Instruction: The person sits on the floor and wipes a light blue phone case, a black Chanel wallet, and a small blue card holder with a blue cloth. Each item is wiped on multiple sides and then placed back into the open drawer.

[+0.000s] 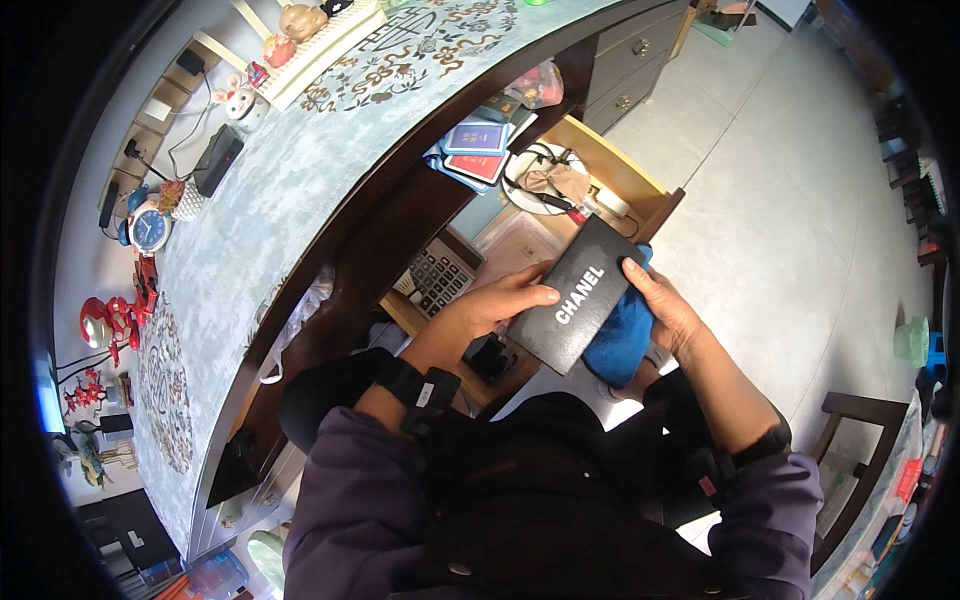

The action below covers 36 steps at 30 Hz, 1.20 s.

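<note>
A black Chanel case [577,296] lies tilted between both hands above a pulled-out wooden drawer. My left hand [514,296] grips its left edge, thumb on top. At the right edge, my right hand [660,304] has its thumb on the case, its other fingers hidden beneath. A blue cloth item [622,337] shows under the case by the right palm; whether the hand holds it too, I cannot tell. In the drawer sit a calculator [439,277], a pinkish booklet [521,244] and a round white dish [536,199] with cords and a beige bow.
The drawer's front edge [664,217] juts out over the tiled floor. Boxed cards [476,139] and a filled plastic bag [536,84] rest on the ledge behind it. A patterned tabletop [300,172] spans the left, bearing an alarm clock [148,227]. A wooden chair [862,409] stands lower right.
</note>
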Each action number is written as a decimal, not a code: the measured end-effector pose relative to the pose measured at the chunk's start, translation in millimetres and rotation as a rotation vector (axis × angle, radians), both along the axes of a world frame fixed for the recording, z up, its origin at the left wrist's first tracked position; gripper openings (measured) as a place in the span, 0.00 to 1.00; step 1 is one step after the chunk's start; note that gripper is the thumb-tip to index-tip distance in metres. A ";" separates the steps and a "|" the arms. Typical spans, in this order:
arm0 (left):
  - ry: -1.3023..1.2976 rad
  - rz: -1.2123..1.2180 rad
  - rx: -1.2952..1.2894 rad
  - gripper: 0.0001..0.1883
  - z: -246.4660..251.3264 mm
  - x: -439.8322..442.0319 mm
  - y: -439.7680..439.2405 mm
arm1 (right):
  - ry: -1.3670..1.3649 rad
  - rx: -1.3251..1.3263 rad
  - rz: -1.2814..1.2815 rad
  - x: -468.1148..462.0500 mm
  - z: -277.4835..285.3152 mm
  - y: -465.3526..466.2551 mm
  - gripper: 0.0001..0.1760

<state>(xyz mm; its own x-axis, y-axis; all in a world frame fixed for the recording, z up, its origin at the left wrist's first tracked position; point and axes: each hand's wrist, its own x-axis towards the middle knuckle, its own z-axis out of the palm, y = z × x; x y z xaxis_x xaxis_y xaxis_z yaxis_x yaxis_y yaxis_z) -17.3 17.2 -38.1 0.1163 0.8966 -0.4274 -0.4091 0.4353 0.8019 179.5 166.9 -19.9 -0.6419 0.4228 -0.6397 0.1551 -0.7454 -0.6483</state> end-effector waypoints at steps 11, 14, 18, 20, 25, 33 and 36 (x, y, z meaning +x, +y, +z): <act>-0.221 0.863 -0.366 0.36 -72.2 -53.9 3.8 | -0.046 -0.099 -0.307 -119.4 -95.8 26.2 0.33; -0.009 0.925 -0.372 0.36 -99.8 -55.6 5.6 | 0.039 -0.123 -0.405 -147.3 -128.1 35.3 0.41; 0.136 0.915 -0.318 0.39 -119.1 -60.1 7.8 | 0.063 -0.090 -0.462 -179.6 -145.8 36.6 0.42; 0.201 0.940 -0.324 0.40 -132.8 -65.5 7.2 | 0.065 -0.034 -0.416 -193.0 -150.9 34.3 0.43; 0.575 0.897 -0.257 0.40 -138.6 -65.2 10.1 | 0.074 0.010 -0.390 -219.1 -160.6 33.9 0.46; 1.560 0.608 -0.155 0.40 -157.5 -75.0 6.0 | -0.175 0.116 -0.143 -252.2 -192.6 42.9 0.56; 1.713 0.528 -0.171 0.39 -157.9 -80.8 15.7 | -0.320 0.395 -0.020 -248.2 -191.3 47.8 0.55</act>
<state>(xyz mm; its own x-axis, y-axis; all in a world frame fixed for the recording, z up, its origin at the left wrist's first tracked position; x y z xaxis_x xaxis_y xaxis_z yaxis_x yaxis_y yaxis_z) -98.2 32.9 -196.0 -0.7616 0.6266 0.1652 0.6319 0.6617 0.4035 -68.7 214.7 -211.2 -0.4294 0.6823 -0.5917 0.3799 -0.4579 -0.8037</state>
